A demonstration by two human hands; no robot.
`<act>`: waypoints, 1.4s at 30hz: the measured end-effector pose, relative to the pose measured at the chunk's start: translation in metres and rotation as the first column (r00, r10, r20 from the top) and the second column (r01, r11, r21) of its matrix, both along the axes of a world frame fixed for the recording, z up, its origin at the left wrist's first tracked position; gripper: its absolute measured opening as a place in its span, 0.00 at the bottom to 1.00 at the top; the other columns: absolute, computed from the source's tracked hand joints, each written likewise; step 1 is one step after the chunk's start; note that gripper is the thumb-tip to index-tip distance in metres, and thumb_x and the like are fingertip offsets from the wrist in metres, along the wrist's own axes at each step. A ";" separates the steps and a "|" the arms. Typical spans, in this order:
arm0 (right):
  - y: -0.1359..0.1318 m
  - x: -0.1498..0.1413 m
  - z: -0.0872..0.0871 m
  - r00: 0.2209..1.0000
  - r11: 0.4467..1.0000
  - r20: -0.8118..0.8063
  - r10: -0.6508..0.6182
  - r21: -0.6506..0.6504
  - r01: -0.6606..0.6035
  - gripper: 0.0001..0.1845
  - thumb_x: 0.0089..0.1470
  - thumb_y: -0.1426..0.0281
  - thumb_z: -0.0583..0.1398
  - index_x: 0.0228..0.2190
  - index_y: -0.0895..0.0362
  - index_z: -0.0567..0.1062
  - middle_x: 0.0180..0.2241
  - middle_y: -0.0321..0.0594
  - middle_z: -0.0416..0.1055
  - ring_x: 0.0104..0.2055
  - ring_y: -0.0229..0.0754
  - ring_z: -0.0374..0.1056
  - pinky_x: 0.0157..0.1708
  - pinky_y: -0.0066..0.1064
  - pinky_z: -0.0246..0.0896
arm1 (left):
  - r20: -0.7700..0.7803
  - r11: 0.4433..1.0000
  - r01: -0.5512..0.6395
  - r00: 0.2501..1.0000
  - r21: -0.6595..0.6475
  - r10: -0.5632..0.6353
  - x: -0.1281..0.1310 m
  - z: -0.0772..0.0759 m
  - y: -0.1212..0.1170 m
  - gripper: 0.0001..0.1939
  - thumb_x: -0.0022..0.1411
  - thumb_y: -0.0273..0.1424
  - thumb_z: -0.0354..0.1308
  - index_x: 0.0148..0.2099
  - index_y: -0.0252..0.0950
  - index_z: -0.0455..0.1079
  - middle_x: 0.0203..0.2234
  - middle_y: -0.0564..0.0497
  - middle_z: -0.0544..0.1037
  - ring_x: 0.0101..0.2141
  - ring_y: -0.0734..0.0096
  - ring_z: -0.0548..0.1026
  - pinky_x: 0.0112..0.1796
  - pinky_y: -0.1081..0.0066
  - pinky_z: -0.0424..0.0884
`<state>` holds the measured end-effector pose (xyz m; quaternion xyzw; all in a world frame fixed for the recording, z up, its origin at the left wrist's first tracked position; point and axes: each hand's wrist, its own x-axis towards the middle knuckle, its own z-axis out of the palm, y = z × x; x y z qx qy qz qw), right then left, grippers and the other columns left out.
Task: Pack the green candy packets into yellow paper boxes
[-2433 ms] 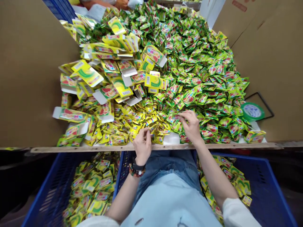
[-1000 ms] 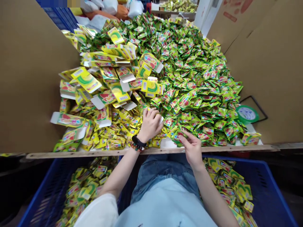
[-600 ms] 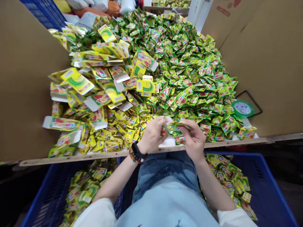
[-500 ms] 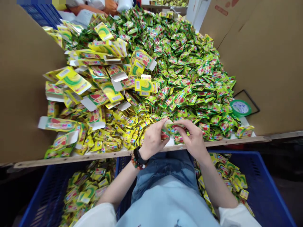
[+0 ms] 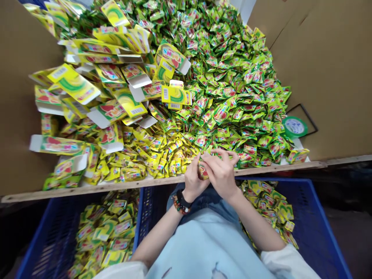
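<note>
My left hand and my right hand meet just above the board edge, both shut on a small printed yellow-green carton. Most of the carton is hidden by my fingers. Right in front of my hands lies a heap of green foil sachets, with yellower sachets to the left of them. Flat, unfolded yellow cartons are scattered over the heap's left part.
Blue plastic crates holding yellow cartons stand below the wooden board edge, on either side of my lap. Cardboard walls flank the heap. A green tape roll rests at the right.
My hands have drawn closer together and lower, toward the board edge, with the carton turned between them. The view has tilted and shifted, so the heap sits further up and left.
</note>
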<state>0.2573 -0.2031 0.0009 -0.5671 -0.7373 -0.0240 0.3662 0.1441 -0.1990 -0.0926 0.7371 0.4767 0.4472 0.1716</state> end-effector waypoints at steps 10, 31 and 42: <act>-0.006 -0.003 -0.012 0.999 0.999 -0.032 0.023 -0.029 -0.024 0.11 0.63 0.73 0.55 0.39 0.52 0.77 0.36 0.36 0.81 0.52 0.48 0.70 0.58 0.47 0.38 | -0.010 0.999 0.002 1.000 0.045 -0.002 -0.003 -0.002 -0.002 0.27 0.64 0.36 0.51 0.63 0.35 0.54 0.47 0.38 0.77 0.44 0.56 0.79 0.41 0.63 0.77; -0.021 -0.004 -0.030 0.668 0.891 -0.741 0.066 -0.257 -0.374 0.20 0.55 0.67 0.61 0.50 0.49 0.77 0.55 0.39 0.72 0.59 0.48 0.68 0.60 0.43 0.63 | 0.009 0.987 -0.009 1.000 0.160 0.007 -0.002 -0.007 0.000 0.27 0.67 0.44 0.45 0.61 0.35 0.46 0.47 0.36 0.68 0.49 0.55 0.74 0.44 0.55 0.75; -0.017 -0.017 -0.030 0.569 0.920 -0.814 -0.116 -0.304 -0.248 0.16 0.56 0.72 0.60 0.45 0.50 0.80 0.48 0.39 0.77 0.52 0.48 0.74 0.56 0.46 0.68 | 0.004 0.998 -0.027 1.000 0.049 0.026 -0.002 -0.005 -0.004 0.28 0.66 0.37 0.48 0.64 0.33 0.48 0.50 0.35 0.70 0.49 0.54 0.75 0.44 0.55 0.75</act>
